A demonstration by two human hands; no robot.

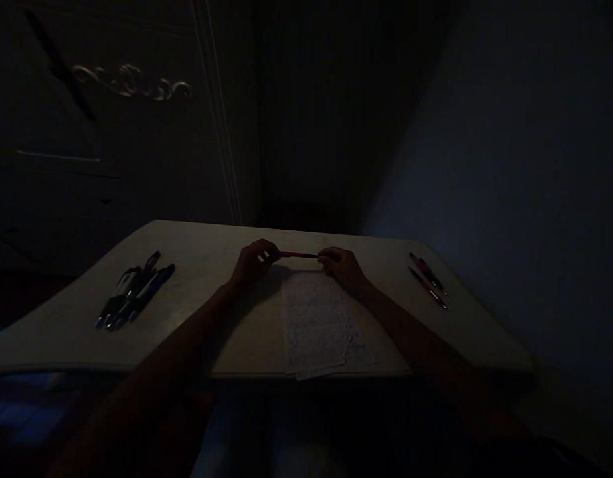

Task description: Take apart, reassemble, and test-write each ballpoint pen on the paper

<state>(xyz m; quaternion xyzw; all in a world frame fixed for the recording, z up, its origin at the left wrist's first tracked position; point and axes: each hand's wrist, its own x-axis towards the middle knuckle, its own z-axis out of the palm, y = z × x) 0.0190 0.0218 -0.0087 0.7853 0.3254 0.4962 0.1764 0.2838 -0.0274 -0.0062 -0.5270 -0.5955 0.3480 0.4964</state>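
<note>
A red and dark pen [299,255] is stretched level between my two hands, above the far part of the table. My left hand [254,262] pinches its left end between thumb and fingers. At the other end, the fingertips of my right hand [343,265] close on the dark tip. Just below the pen lie papers [316,322] covered with writing or print, overlapping one another and reaching over the table's near edge. Dim light hides the finer details of the pen and fingers.
On the pale table [196,352], several pens [134,292] lie bunched at the left. A few more, including a red pen [428,287], lie at the right. A bluish wall [510,166] rises along the right side, and dark furniture [137,133] with a scrolled ornament stands behind at left.
</note>
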